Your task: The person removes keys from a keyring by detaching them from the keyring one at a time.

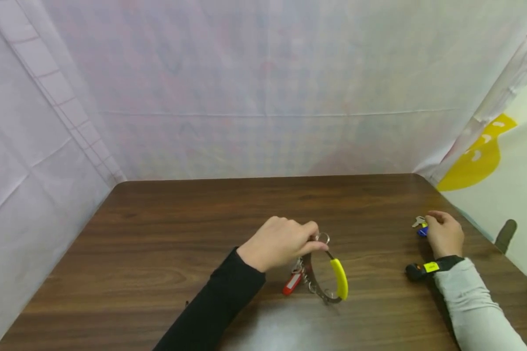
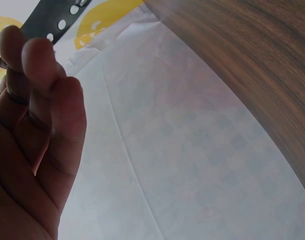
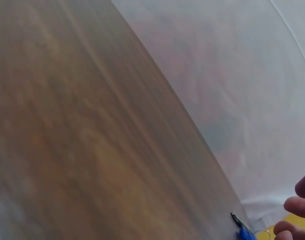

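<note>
Table (image 1: 127, 273) runs beneath our left hand (image 1: 283, 242) and right hand (image 1: 446, 236). Above it, our left grips 1 yellow-sleeved metal ring (image 1: 342, 280), red tag (image 1: 292, 283) hanging alongside; our right pinches 1 blue tag (image 1: 422, 232) and key (image 1: 418, 222), near the right edge.

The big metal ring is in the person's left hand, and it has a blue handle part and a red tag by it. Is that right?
Not quite: the handle part is yellow, not blue, as the head view shows. The big metal ring is indeed in the person's left hand, with a red tag by it.
</note>
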Demonstrator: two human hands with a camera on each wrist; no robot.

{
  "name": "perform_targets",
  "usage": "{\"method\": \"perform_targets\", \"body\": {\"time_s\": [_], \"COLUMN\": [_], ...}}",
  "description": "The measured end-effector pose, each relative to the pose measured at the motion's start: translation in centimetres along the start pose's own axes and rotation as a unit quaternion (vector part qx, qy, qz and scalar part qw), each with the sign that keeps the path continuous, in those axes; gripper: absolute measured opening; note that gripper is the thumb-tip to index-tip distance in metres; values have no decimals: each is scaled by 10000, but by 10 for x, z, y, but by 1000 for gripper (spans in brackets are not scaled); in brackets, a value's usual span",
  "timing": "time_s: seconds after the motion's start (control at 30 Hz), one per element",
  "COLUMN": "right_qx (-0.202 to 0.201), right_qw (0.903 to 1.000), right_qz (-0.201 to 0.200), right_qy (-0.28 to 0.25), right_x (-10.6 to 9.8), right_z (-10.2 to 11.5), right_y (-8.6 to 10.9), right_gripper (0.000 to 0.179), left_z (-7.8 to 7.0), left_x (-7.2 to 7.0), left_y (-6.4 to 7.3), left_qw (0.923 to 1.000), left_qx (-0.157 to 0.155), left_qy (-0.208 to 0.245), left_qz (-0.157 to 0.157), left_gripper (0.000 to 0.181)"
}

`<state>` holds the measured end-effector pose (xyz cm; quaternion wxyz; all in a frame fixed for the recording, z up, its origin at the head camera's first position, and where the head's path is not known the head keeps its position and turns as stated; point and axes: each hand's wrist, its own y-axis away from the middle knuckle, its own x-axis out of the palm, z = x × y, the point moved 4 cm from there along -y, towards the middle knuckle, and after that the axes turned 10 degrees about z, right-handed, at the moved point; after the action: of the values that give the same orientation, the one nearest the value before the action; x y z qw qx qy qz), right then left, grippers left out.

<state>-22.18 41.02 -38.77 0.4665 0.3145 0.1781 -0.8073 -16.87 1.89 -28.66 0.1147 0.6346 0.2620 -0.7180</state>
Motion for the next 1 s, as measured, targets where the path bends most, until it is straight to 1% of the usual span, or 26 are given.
{"method": "perform_targets", "body": {"time_s": [0.17,0.3,0.37,0.5,0.63,0.73,0.83,0.93,1.0], "right_qx": [-280,-832,-1193,-1880,-2310,-2535,-2739,-2817,-2790], "right_qw": [9995,9961,9921,9808,9697,9603,9500,9453,9455], "right_qz": [106,289,387,514,788,1159,1493,1645,1677], "right_qy": [49,68,57,49,68,121,138,32,-10], "right_x": [8,19,26,42,60,75,88,95,97], "right_z": [8,24,35,57,78,90,97,102,102], "right_y": [4,12,17,34,58,77,91,99,102], "right_gripper": [44,42,40,34,30,28,27,25,25], "left_z": [-1,-1,-2,-2,-3,-5,-7,-8,-8], "left_x": [1,0,0,1,0,-1,-3,-4,-3], "left_y": [1,-1,-2,-3,-2,-2,-2,-2,-2], "left_qw": [10000,9999,9999,9997,9998,10000,9998,9994,9991], "left_qx": [11,-1,-12,-54,-53,40,119,129,145], "left_qy": [1,87,116,187,168,65,-82,-177,-231], "left_qz": [-8,75,119,169,104,-10,-155,-271,-330], "left_gripper": [29,29,29,30,29,29,28,27,27]}}
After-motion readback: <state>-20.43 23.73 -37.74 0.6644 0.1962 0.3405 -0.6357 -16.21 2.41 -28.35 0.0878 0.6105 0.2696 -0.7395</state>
